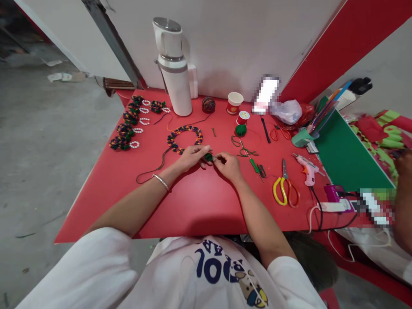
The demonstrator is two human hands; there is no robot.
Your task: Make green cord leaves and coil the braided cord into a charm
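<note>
Hands nearly meet over the red bench, a small green piece between them. Relation that counts, I judge, is sideways: the piece lies just right of the left hand, among its fingertips, and just left of the right hand. Left looks like the holder, thumb and fingers closed about the piece. Right comes in from the other side, thumb and forefinger pressed together at the piece's right edge. Neither hand is clearly the nearer. No long axis to speak of: a roundish lump, yarn by the look of it.

Round about: green yarn ball beyond the right hand and a little to its right; hook with a green handle lying right of that hand, slanting, not gripped. Multicoloured ring just beyond the left hand, near edge close by the fingers; touching or apart, cannot tell.

Hard to make out: underside of the piece, behind the left fingers; what the right fingertips pinch, edge or strand, too small to say. Phone by the wall is masked. Far right, another person's arm, only partly in view.
</note>
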